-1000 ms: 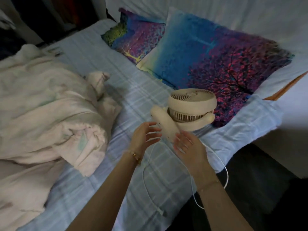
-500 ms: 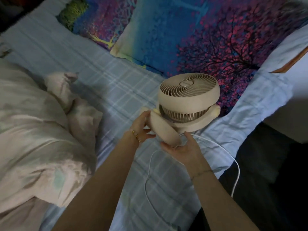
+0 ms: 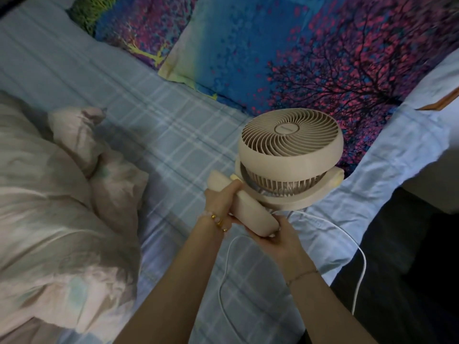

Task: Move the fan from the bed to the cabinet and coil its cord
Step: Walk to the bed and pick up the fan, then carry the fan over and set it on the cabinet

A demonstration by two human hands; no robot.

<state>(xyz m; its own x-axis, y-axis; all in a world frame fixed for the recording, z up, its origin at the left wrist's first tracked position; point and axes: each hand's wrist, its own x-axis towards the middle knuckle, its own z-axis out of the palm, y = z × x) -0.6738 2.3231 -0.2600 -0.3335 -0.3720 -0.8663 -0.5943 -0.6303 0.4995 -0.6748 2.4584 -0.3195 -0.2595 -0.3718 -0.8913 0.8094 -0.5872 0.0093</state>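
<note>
Plaid blue bedding [image 3: 159, 135] fills the scene, pillows far, a rumpled duvet [image 3: 62, 207] left. Both hands clamp the beige fan [image 3: 289, 155] by its base: left hand [image 3: 223, 204] over the top edge, right hand [image 3: 278, 240] cupping underneath. Grille tilted upward, the fan sits just beyond them; its white cord [image 3: 357, 249] trails loose off the near right.

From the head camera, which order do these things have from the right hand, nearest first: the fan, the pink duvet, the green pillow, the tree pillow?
Measured from the right hand:
1. Fan: the hand holds its base.
2. Tree pillow: behind the fan, at the head of the bed.
3. Pink duvet: bunched far to the left.
4. Green pillow: top left corner, farthest.
</note>
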